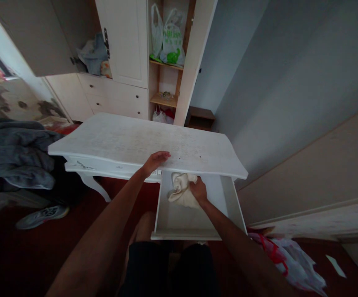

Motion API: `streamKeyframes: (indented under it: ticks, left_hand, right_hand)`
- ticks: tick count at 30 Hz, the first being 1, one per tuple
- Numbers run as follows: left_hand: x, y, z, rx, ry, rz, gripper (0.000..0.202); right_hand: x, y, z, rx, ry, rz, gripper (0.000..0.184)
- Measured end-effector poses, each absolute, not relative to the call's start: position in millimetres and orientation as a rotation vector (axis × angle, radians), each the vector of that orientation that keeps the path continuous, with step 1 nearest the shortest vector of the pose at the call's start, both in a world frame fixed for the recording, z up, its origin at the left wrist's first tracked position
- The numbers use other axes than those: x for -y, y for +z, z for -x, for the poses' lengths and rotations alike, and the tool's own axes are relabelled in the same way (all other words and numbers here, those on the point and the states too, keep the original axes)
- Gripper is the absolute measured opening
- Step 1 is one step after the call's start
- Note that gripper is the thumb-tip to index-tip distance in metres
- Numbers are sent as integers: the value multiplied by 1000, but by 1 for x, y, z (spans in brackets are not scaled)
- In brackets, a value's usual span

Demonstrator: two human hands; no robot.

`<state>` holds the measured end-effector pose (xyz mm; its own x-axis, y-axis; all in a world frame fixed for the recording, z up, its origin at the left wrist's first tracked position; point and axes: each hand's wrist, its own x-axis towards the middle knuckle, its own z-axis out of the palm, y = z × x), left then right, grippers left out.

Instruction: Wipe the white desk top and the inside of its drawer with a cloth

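In front of me stands a white table [129, 136] with a worn, stained top and its right drawer [185, 235] pulled out toward me. My right hand [199, 190] is inside the drawer, fingers closed around a crumpled cream cloth [183, 194]. Part of the cloth lies against the drawer's bottom. My left hand [156, 161] is at the front edge of the tabletop, its fingers stretched out toward the right and nothing in them. The right hand's fingertips are partly hidden by the cloth.
Behind the table, a white wardrobe [126, 45] has open doors, with plastic bags [172, 41] on a shelf. Dark grey clothing [14, 152] lies at the left, above a shoe [44, 216]. Another plastic bag [296, 264] sits on the floor at the right, below the grey wall.
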<state>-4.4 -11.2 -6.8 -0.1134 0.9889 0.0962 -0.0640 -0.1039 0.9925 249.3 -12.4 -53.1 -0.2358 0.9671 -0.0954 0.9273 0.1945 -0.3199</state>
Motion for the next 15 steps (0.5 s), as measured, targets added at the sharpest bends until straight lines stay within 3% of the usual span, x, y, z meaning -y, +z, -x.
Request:
streamKeyframes:
  ticks: [8, 15]
  left_hand:
    - [7, -11, 4, -1219, 1397, -1158, 60]
    - [3, -14, 3, -1279, 1358, -1213, 63]
  right_hand:
    - [18, -75, -182, 2127, 897, 1512, 46]
    - [38, -74, -163, 2184, 902, 1448, 41]
